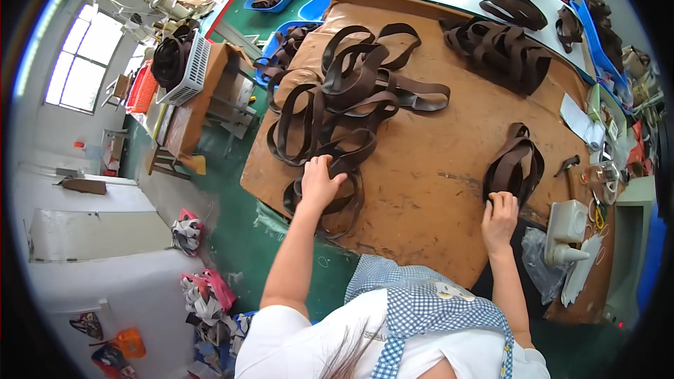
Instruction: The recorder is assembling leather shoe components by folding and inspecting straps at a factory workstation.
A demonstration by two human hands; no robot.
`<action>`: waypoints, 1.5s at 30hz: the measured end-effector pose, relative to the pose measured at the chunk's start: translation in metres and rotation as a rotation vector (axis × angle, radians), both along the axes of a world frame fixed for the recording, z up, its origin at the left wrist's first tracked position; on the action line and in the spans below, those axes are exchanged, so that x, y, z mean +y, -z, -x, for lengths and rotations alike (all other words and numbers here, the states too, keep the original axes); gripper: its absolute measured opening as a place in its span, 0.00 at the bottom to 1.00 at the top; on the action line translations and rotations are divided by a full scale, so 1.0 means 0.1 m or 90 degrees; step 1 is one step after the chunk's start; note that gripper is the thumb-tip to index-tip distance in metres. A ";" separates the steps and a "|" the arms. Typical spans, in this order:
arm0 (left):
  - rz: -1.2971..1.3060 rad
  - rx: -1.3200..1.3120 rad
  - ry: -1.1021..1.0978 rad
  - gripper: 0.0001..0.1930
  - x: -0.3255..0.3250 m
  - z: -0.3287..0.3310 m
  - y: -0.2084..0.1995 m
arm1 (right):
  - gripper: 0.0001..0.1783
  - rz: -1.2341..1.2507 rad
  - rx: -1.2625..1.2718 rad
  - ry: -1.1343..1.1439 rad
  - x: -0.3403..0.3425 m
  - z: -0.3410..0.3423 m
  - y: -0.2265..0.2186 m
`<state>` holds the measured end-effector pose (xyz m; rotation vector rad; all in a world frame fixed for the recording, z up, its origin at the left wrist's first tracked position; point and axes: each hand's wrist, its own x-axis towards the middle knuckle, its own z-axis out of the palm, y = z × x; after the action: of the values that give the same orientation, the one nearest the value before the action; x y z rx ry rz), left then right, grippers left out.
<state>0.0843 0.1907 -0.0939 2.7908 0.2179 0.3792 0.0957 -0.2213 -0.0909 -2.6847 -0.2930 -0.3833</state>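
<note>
My left hand (321, 184) is closed at the near end of a loose pile of dark brown strap loops (354, 88), its fingers curled over one loop and its thumb a little apart. The loops lie tangled along the left side of the brown-covered table (421, 175). Toward the right edge, my right hand (500, 216) is closed on the near end of a bundle of brown strap loops (507, 168), which rests lengthwise on the table. The fingertips of this hand are bent down onto the bands, and its thumb is mostly hidden.
A heap of brown straps (502, 56) lies at the far right. A white squeeze bottle (566, 222), a hammer (567, 164), yellow-handled scissors (599, 213) and a clear plastic bag (542, 264) are along the right side. Blue bins (272, 4) stand beyond the table's far left corner.
</note>
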 end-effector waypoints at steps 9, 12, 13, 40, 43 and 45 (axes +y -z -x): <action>0.336 0.274 0.432 0.11 -1.26 -0.09 -1.14 | 0.13 -0.887 0.558 -0.080 0.57 0.44 -0.48; 0.533 0.382 0.487 0.12 -1.66 0.24 -1.06 | 0.08 -0.809 0.459 -0.045 0.53 0.37 -0.81; 0.562 0.541 0.435 0.13 -1.72 0.28 -1.07 | 0.06 -0.819 0.453 -0.053 0.48 0.37 -0.90; 0.440 -0.070 0.302 0.08 -1.97 0.59 -0.95 | 0.10 -1.273 0.390 -0.090 0.51 0.67 -0.79; 0.408 -0.084 0.308 0.04 -2.03 0.65 -1.03 | 0.11 -1.220 0.354 -0.026 0.50 0.67 -0.85; 0.386 -0.089 0.314 0.05 -2.03 0.66 -1.05 | 0.11 -0.963 0.174 0.061 0.58 0.65 -0.84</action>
<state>0.0183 -0.0127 0.0114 2.1120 -0.3332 0.3146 0.0307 -0.1628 -0.0069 -1.2225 0.1835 -0.1297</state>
